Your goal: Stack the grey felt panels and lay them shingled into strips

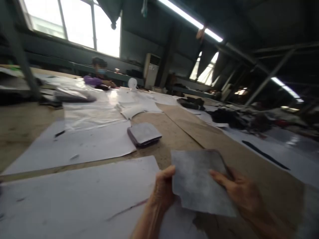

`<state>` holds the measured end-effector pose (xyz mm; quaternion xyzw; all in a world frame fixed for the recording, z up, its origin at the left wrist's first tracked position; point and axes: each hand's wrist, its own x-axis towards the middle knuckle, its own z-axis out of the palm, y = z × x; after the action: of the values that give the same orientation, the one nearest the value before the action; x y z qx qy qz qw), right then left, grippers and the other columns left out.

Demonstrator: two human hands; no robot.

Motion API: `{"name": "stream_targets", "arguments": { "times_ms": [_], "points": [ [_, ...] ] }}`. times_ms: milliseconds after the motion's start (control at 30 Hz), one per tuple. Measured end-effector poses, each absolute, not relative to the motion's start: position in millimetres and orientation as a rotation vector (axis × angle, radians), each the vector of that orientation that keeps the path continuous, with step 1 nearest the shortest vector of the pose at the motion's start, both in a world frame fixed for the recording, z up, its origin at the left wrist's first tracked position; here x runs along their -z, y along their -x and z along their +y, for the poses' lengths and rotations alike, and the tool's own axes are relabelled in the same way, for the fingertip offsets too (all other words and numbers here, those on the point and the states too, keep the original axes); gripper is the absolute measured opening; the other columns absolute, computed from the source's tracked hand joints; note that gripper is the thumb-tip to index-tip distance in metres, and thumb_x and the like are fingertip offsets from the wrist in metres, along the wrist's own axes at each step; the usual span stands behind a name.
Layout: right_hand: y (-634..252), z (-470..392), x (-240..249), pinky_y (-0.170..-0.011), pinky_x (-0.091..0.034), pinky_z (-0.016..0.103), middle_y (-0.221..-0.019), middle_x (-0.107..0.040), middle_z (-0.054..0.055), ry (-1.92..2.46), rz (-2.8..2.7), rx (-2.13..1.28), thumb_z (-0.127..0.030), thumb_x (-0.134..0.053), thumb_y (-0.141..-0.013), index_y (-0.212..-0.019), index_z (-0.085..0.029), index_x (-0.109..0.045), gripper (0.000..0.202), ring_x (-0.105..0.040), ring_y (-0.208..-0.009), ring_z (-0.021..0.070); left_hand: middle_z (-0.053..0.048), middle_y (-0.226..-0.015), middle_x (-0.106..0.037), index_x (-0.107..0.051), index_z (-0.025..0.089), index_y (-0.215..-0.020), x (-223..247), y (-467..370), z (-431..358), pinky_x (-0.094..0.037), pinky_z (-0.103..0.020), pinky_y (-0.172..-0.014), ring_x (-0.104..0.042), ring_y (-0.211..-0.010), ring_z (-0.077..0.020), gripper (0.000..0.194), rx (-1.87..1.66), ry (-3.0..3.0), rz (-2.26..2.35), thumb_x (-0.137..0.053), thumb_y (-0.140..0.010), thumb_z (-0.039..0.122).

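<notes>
Between my two hands is a stack of grey cut fabric pieces (pixel 196 182), held tilted above the table. My left hand (pixel 163 187) grips its left edge, thumb near the upper left corner and the other fingers hidden beneath. On the right side my right hand (pixel 241 191) is closed round the stack, its thumb lying on the top face. A dark edge shows along the stack's far right side. Farther forward, a second stack of cut pieces (pixel 145 133) rests on the table, grey on top with dark purplish layers below.
White paper sheets (pixel 74 199) cover much of the brown table (pixel 174 132). Clear plastic film (pixel 89 114) lies behind. Dark fabric (pixel 226 118) and a dark strip (pixel 265 155) are at the right. A masked person (pixel 99 74) sits across the table near a small white fan (pixel 132 83).
</notes>
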<state>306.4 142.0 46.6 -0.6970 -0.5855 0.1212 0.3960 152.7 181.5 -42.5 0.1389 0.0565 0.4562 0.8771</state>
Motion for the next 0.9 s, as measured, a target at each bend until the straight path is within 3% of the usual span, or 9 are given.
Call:
{"name": "stream_targets", "arguments": {
  "times_ms": [100,267,467,600,733,900],
  "points": [
    [-323,126,-47,-0.047,-0.041,0.024,-0.060,-0.061,-0.001,1.952,-1.254,-0.351,-0.041,-0.061,-0.070,-0.081,-0.017,-0.064,0.026,-0.057,-0.057,0.0176,-0.007,-0.072,-0.066,-0.064,0.010,-0.074,43,-162,180,-0.047,-0.029,-0.068,-0.061,-0.069,-0.0188,0.025,-0.947,-0.291,0.150,-0.063,-0.066,0.033],
    [-312,128,-42,-0.054,-0.046,0.025,-0.074,-0.066,0.000,1.855,-1.174,-0.690,-0.039,-0.061,-0.069,-0.101,-0.016,-0.059,0.039,-0.062,-0.066,0.0195,-0.009,-0.068,-0.067,-0.063,0.008,-0.083,53,-157,182,-0.048,-0.029,-0.058,-0.061,-0.057,-0.0182,0.026,-0.981,-0.410,0.336,-0.069,-0.059,0.016],
    [-320,139,-60,-0.060,-0.050,0.031,-0.081,-0.068,0.007,1.643,-1.189,-1.174,-0.031,-0.066,-0.066,-0.098,-0.012,-0.059,0.038,-0.064,-0.069,0.0213,-0.007,-0.077,-0.067,-0.058,0.013,-0.093,54,-166,183,-0.047,-0.029,-0.057,-0.061,-0.060,-0.0184,0.036,-1.112,-0.547,0.414,-0.069,-0.059,0.020],
    [-321,158,-79,-0.068,-0.048,0.027,-0.080,-0.068,0.006,1.636,-1.193,-1.060,-0.027,-0.071,-0.062,-0.095,-0.011,-0.061,0.038,-0.063,-0.071,0.0168,-0.001,-0.072,-0.066,-0.060,0.015,-0.082,54,-170,182,-0.044,-0.021,-0.057,-0.057,-0.062,-0.0133,0.026,-1.228,-0.656,0.517,-0.068,-0.058,0.015],
    [-318,164,-75,-0.080,-0.043,0.027,-0.088,-0.068,0.006,1.623,-1.158,-0.902,-0.035,-0.068,-0.066,-0.100,-0.014,-0.059,0.041,-0.061,-0.085,0.0170,0.003,-0.066,-0.063,-0.061,0.016,-0.075,56,-175,180,-0.039,-0.016,-0.055,-0.053,-0.060,-0.0102,0.017,-1.278,-0.724,0.553,-0.066,-0.059,0.012],
    [-329,150,-58,-0.071,-0.044,0.032,-0.092,-0.067,0.008,1.629,-1.155,-0.798,-0.054,-0.066,-0.058,-0.094,-0.015,-0.064,0.054,-0.059,-0.087,0.0247,0.002,-0.065,-0.063,-0.061,0.014,-0.076,57,-180,178,-0.039,-0.018,-0.051,-0.055,-0.059,-0.0125,0.020,-1.263,-0.672,0.528,-0.063,-0.057,0.013]
  ]
}}
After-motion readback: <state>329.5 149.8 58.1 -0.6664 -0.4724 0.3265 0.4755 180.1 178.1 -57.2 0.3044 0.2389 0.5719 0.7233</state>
